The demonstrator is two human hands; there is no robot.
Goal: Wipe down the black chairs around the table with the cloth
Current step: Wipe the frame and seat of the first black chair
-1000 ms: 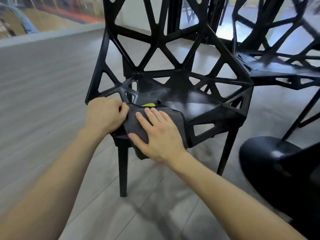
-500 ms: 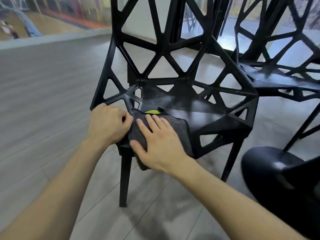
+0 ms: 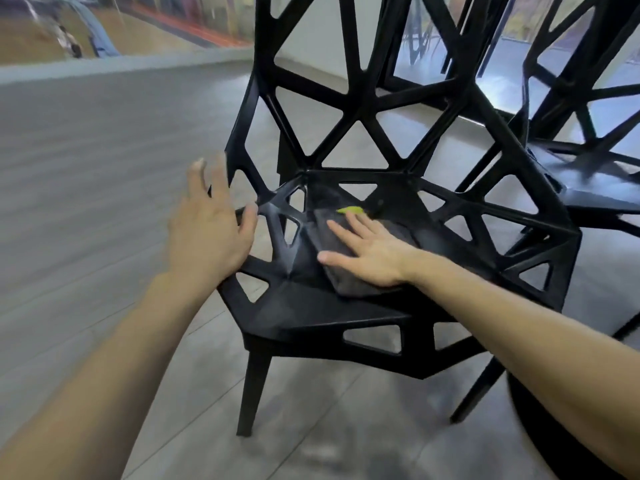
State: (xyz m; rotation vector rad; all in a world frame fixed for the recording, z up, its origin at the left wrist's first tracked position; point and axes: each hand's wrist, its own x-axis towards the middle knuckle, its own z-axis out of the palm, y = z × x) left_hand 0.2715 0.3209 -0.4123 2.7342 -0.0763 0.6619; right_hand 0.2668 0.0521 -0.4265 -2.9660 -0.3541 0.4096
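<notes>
The right hand (image 3: 372,252) lies flat on the cloth (image 3: 349,268), with the fingers straight and a little spread; the palm presses the cloth down on the seat of the black chair (image 3: 311,306), and this seems to me the reason for the flat hand, because a wide, even pressure lets the cloth slide and take the dust. The cloth is dark grey and folded, with a small yellow-green tag (image 3: 350,210) at its far edge; it lies on the left part of the seat, near the corner where the seat meets the side frame. The left hand (image 3: 211,233) holds nothing; its fingers are straight and spread, the thumb touches or nearly touches the side frame of the chair, and I cannot tell which because of blur; I judge it is there to steady the chair or to find a new hold.

The seat is a smooth hard surface with triangular holes, and the back is an open lattice of bars; so the cloth may catch on the edges of the holes. A second chair (image 3: 588,188) of the same kind stands just beside on the right, and part of a round black object (image 3: 554,427) shows at the lower right. The floor (image 3: 86,168) is grey planks; far behind there is a low wall (image 3: 104,65) and a blurred, colourful area.
</notes>
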